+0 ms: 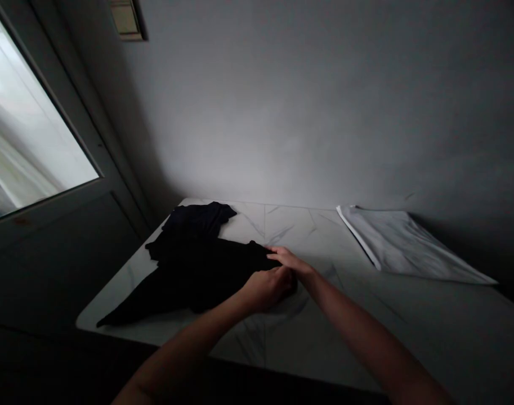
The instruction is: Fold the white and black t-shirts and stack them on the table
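A black garment (193, 275) lies spread on the white marble-patterned table, one corner reaching toward the front left. At its right end, my left hand (265, 288) is closed on the fabric, knuckles up. My right hand (285, 257) crosses just beyond it, fingers stretched out and lying on the garment's far right edge. A dark navy garment (193, 219) sits crumpled behind the black one, at the table's back left. Deep shadow hides the folds of the black cloth, so its exact kind cannot be told.
Toward the back right of the table (324, 349) lies a light grey cloth (412, 244) with a white edge. A plain wall (303, 112) rises directly behind. On the left stands a dark door (108, 197) with a bright glass pane (32, 124).
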`<action>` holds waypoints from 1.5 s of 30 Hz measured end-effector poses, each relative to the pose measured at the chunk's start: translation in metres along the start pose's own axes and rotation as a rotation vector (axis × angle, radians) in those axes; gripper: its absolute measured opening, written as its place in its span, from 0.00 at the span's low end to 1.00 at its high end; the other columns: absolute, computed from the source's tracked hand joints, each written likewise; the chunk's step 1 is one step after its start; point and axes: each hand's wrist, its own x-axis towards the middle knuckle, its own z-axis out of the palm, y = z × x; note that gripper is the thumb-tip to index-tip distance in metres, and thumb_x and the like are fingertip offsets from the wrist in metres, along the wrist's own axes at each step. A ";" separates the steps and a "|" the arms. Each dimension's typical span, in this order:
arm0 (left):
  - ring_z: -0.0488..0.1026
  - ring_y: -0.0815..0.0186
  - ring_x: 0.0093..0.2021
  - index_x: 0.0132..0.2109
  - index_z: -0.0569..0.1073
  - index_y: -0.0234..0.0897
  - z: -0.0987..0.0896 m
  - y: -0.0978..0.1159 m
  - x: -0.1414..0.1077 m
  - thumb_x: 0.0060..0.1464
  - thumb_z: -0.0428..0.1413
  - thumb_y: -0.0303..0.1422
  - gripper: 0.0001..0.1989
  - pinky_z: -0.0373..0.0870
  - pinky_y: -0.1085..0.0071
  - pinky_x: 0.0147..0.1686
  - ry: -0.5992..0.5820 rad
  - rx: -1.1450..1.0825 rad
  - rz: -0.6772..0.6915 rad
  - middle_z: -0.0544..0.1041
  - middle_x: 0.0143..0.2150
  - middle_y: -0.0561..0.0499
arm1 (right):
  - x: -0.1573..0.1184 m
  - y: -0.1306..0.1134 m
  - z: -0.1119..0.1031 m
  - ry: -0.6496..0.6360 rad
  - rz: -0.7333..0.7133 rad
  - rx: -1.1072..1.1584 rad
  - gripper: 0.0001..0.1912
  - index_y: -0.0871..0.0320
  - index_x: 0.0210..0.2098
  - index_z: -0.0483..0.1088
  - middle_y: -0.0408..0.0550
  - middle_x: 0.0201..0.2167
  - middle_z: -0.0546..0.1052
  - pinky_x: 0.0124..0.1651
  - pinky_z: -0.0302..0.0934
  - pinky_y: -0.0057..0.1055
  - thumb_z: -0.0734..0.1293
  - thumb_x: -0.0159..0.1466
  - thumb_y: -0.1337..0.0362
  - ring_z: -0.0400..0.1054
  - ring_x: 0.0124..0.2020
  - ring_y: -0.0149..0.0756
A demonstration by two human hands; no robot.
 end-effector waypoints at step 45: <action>0.63 0.73 0.29 0.39 0.71 0.33 -0.307 0.020 0.132 0.42 0.56 0.46 0.22 0.58 0.78 0.29 0.425 0.053 -0.099 0.67 0.29 0.56 | -0.126 -0.212 -0.200 0.878 -0.486 -0.179 0.07 0.55 0.26 0.68 0.40 0.22 0.70 0.34 0.60 0.29 0.62 0.49 0.61 0.66 0.29 0.34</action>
